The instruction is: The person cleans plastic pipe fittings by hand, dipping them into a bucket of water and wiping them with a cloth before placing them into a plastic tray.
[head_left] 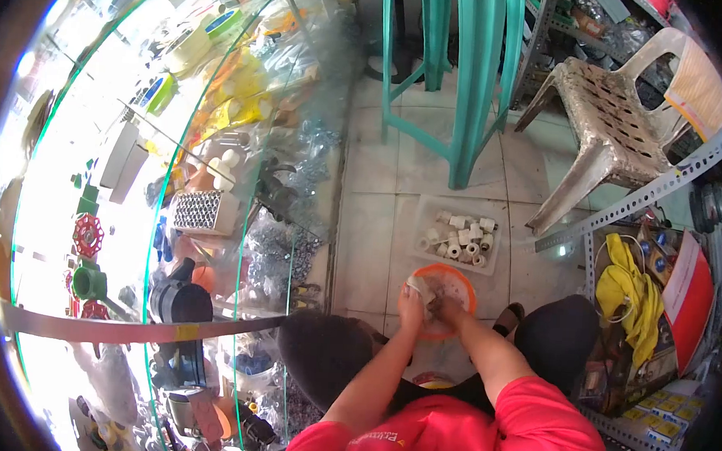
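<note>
Both hands are over an orange-rimmed basin (pixel 470 291) on the tiled floor, between my knees. My left hand (pixel 411 307) is closed on a whitish piece (pixel 420 288) at the basin's left side. Close beside it, my right hand (pixel 447 310) reaches down into the basin; its fingers are dark and blurred, and what they hold, if anything, cannot be made out. Just beyond the basin sits a clear plastic tray (pixel 428 211) holding several white pipe fittings (pixel 462 237).
Glass shelves (pixel 156 216) packed with goods line the left. A green plastic stool (pixel 466 109) stands ahead, a worn chair (pixel 604 107) at the upper right. A metal rack (pixel 644 193) and yellow cloth (pixel 632 290) are at the right.
</note>
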`<state>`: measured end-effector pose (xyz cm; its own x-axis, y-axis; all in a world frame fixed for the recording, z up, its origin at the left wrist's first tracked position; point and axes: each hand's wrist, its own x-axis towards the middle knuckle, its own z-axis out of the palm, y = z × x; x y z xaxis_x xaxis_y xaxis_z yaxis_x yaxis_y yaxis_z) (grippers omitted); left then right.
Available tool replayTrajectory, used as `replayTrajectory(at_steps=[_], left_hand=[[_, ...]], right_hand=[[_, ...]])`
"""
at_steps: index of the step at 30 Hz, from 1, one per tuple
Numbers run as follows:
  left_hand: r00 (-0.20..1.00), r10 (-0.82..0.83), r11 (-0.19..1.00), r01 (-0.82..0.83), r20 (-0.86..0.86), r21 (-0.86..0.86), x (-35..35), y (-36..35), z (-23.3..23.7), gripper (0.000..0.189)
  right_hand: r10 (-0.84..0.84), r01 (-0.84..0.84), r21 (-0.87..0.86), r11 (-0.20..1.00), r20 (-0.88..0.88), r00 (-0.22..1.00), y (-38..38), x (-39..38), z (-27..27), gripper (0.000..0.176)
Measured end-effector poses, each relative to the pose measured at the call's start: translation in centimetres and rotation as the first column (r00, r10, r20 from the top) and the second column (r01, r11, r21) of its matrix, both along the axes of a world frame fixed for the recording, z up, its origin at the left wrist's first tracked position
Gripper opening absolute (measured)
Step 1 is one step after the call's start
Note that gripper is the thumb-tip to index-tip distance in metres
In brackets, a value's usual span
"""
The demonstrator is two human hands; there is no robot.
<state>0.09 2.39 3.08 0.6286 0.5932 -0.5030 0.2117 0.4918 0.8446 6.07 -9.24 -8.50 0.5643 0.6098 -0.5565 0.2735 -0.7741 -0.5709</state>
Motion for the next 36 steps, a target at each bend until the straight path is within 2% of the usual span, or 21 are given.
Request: replayTrajectory(at_steps=[2,4,6,7,8,10,14,16,17,18,19,21,23,26,28,30,31,32,34,35,36], left_hand=[[0.997,-0.074,0.991,0.077,-0.031,0.107,-0.1,0.2,-0.1,0.032],[0.979,-0.172,0.949,0.196,-0.113,0.247,-0.3,0.4,-0.5,0.033],[0.944,-0.266,0.884,0.32,-0.196,0.341,-0.4,0.6,-1.6,0.033],[0.918,-0.319,0.845,0.388,-0.236,0.369,-0.6,0.8,-2.3,0.033],[0.887,-0.374,0.799,0.456,-0.271,0.392,-0.7,0.9,-2.9,0.034],[0.853,-0.417,0.791,0.511,-0.315,0.337,-1.0,0.9,-3.0,0.034],[0.852,-0.432,0.879,0.471,-0.294,0.075,-0.6,0.8,-2.1,0.039],[0.91,-0.384,0.923,0.374,-0.158,-0.088,-0.7,-0.4,4.1,0.032],[0.932,-0.349,0.928,0.329,-0.095,-0.176,-0.9,-0.8,6.5,0.03],[0.903,-0.412,0.886,0.428,-0.118,0.181,-1.2,-0.8,5.1,0.03],[0.874,-0.458,0.718,0.473,-0.165,0.511,-1.6,-0.7,1.9,0.03],[0.89,-0.426,0.616,0.418,-0.164,0.667,-1.7,-0.9,-1.3,0.03],[0.955,-0.286,0.875,0.294,-0.079,0.385,-1.6,-1.4,-2.3,0.03],[0.944,-0.242,0.963,0.262,0.224,-0.064,-1.5,-1.1,-1.3,0.031],[0.941,-0.307,0.946,0.286,0.141,0.152,-1.4,-1.2,-2.4,0.031],[0.935,-0.352,0.88,0.313,0.049,0.357,-1.2,-1.4,-4.2,0.032],[0.93,-0.367,0.83,0.328,-0.002,0.451,-1.2,-1.5,-5.1,0.032],[0.926,-0.374,0.769,0.342,-0.054,0.539,-1.1,-1.6,-5.4,0.032],[0.922,-0.388,0.904,0.379,0.008,0.195,-1.5,-1.2,-1.4,0.034],[0.923,-0.383,0.924,0.383,0.04,0.011,-1.7,-1.2,0.6,0.035],[0.933,-0.357,0.934,0.358,0.04,0.002,-1.7,-1.4,1.4,0.036]], right_hand=[[0.057,-0.058,0.054,0.997,0.027,0.998,-0.9,1.5,-4.1,0.03],[-0.071,0.086,0.048,0.995,-0.257,0.964,-1.2,3.4,0.8,0.029],[-0.215,0.273,0.026,0.962,-0.545,0.81,-1.3,5.0,7.3,0.028],[-0.238,0.299,-0.007,0.954,-0.623,0.745,-1.1,5.8,8.2,0.029],[-0.194,0.334,0.077,0.939,-0.685,0.702,-1.3,6.2,9.1,0.032],[-0.082,0.414,0.23,0.881,-0.787,0.612,-1.6,5.9,14.8,0.037],[-0.171,0.59,0.229,0.775,-0.821,0.544,-1.3,5.3,16.5,0.033],[-0.183,0.595,0.234,0.769,-0.811,0.555,-1.2,5.0,17.0,0.029],[-0.229,0.598,0.218,0.771,-0.782,0.58,-1.2,4.7,17.4,0.027],[-0.274,0.602,0.204,0.772,-0.748,0.604,-1.0,4.3,18.1,0.025],[-0.319,0.607,0.188,0.772,-0.711,0.626,-0.9,3.8,18.9,0.023],[-0.346,0.647,0.179,0.741,-0.724,0.597,-0.6,3.0,20.1,0.021],[-0.364,0.66,0.161,0.734,-0.728,0.581,-0.6,2.5,20.7,0.019],[-0.419,0.674,0.176,0.717,-0.664,0.619,-0.8,2.0,21.3,0.02],[-0.513,0.714,0.262,0.649,-0.542,0.665,-0.4,0.4,22.3,0.024],[-0.356,0.36,0.446,0.819,-0.097,0.929,-0.6,0.3,16.9,0.029],[-0.243,0.152,0.458,0.876,0.147,0.959,-0.9,0.1,14.8,0.032],[-0.215,0.088,0.446,0.891,0.244,0.946,-1.0,-0.6,14.8,0.033],[-0.145,-0.041,0.398,0.916,0.425,0.893,-0.9,-2.4,16.5,0.036],[-0.135,-0.016,0.405,0.914,0.341,0.93,-0.8,-2.5,19.2,0.038],[-0.109,0.009,0.318,0.948,0.298,0.948,-0.6,-2.3,20.7,0.039]])
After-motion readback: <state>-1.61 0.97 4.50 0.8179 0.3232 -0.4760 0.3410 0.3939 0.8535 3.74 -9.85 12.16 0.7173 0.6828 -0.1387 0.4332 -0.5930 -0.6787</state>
